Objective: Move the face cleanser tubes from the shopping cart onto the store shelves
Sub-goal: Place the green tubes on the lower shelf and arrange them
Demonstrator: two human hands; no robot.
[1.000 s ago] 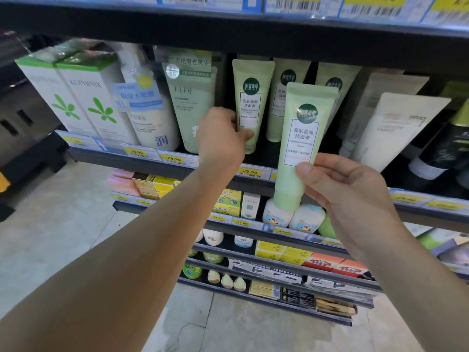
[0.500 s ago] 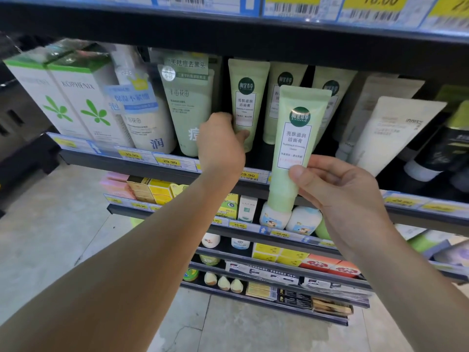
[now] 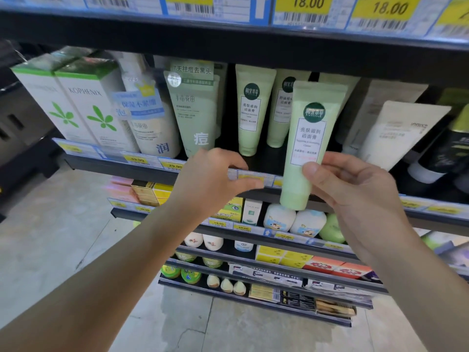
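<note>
While the right hand (image 3: 355,196) pinches a pale green plastic face cleanser tube (image 3: 308,148) w/ a dark green round logo, thumb on the front label & fingers behind, the tube sits near upright, cap down, centre-right of frame, in front of the black store shelf (image 3: 101,165) edge, not resting on it. Left hand (image 3: 210,184) hovers at frame centre, fingers loosely curled & apart, holding nothing, just below two matching pale green tubes (image 3: 251,110) standing cap-down on the shelf.
</note>
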